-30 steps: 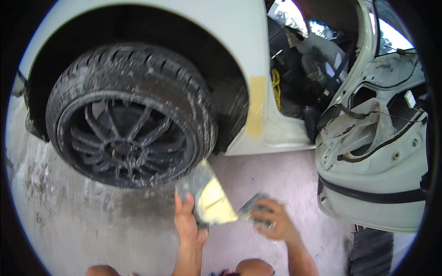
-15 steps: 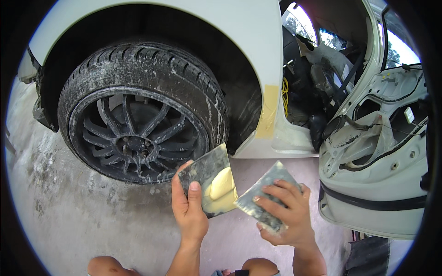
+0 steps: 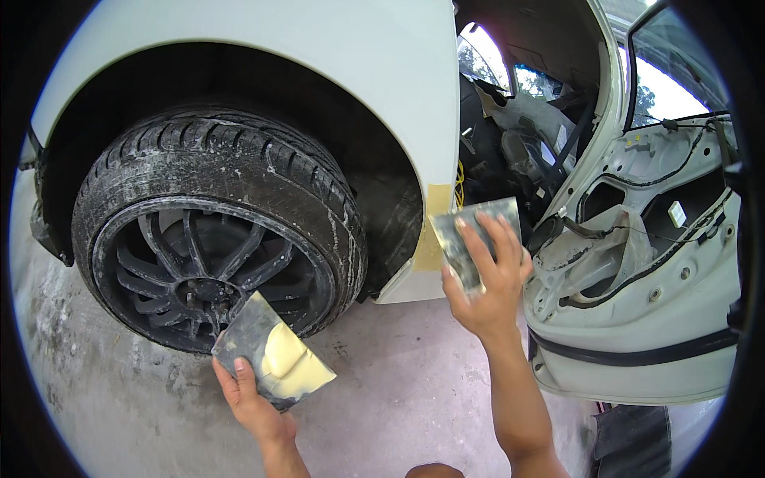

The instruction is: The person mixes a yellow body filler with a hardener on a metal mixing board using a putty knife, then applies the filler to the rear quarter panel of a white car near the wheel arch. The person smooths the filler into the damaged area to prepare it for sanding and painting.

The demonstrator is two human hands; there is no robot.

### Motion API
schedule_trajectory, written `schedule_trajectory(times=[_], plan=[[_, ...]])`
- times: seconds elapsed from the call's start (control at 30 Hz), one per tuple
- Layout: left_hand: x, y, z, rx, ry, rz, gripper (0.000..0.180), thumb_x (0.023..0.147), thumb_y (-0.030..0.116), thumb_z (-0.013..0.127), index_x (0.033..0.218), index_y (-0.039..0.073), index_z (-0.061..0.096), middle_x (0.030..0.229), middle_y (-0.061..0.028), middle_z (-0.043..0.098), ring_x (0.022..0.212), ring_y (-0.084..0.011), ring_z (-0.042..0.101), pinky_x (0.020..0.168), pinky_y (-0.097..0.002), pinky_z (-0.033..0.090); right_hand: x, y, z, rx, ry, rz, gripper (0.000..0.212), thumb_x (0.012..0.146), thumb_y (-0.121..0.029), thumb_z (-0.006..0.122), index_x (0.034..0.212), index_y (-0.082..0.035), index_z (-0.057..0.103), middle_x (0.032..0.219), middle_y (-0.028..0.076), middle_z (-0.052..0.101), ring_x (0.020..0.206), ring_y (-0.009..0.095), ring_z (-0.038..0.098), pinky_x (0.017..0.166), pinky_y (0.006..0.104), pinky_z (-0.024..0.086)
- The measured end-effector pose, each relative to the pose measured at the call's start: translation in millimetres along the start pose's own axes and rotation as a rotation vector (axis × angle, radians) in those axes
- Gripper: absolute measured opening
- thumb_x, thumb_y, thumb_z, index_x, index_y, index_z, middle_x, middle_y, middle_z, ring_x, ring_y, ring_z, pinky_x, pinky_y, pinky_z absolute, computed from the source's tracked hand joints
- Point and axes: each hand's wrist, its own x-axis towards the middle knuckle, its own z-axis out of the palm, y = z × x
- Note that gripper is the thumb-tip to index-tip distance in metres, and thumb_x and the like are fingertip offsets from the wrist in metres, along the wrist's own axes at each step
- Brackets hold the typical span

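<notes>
My left hand grips a flat, dark-smeared mixing board by its lower left edge, thumb on top. A mound of pale yellow filler lies on the board, thickest near its middle. At the right, my right hand holds a grey, square-edged filler spreader, its fingers spread over the face. The spreader overlaps the yellowish filler patch on the white panel behind the wheel arch; whether it touches the panel I cannot tell.
A black wheel with a dusty tyre fills the left, under the white wheel arch. On the right an opened, stripped car door stands out beside the cabin. The concrete floor lies below.
My hands have parted: the left has moved left and down with the board, the right up toward the filler patch with the spreader. The view has shifted, so the car sits lower and further left.
</notes>
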Motion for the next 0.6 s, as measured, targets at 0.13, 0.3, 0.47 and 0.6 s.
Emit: schedule_trajectory(times=[0.13,0.3,0.47,0.6], plan=[[6.4,6.7,-11.3,0.002,0.059,-0.020,0.064,0.104,0.028,0.061,0.157,0.002,0.036,0.143,-0.0117,0.056,0.126,-0.0227,0.057,0.106,-0.0369,0.046,26.8,-8.7,9.9,-0.010,0.073,-0.070,0.057,0.077,-0.033,0.074,0.132,-0.019,0.068,0.142,0.006,0.056,0.136,0.033,0.045,0.102,0.0595,0.027],[15.4,13.1,-16.5,-0.024,0.048,-0.033,0.065,0.103,0.028,0.062,0.157,0.002,0.035,0.142,-0.0112,0.057,0.124,-0.0219,0.058,0.105,-0.0362,0.047,40.2,-17.4,5.9,-0.001,0.065,-0.096,0.056,0.077,-0.033,0.073,0.131,-0.018,0.069,0.141,0.005,0.058,0.136,0.033,0.045,0.104,0.0564,0.026],[17.7,6.5,-15.8,-0.004,0.071,-0.057,0.063,0.104,0.028,0.060,0.156,0.002,0.036,0.141,-0.0111,0.057,0.123,-0.0219,0.059,0.104,-0.0361,0.047,36.7,-13.5,7.7,0.024,0.039,-0.082,0.057,0.077,-0.029,0.073,0.131,-0.015,0.068,0.141,0.006,0.059,0.136,0.033,0.046,0.107,0.0517,0.027],[17.9,6.5,-15.2,-0.034,0.084,-0.105,0.058,0.105,0.026,0.058,0.154,0.002,0.038,0.139,-0.0109,0.058,0.122,-0.0223,0.060,0.103,-0.0363,0.048,33.7,-13.5,4.2,0.017,0.009,-0.074,0.056,0.077,-0.024,0.073,0.131,-0.011,0.068,0.140,0.008,0.059,0.136,0.035,0.048,0.110,0.0484,0.029]])
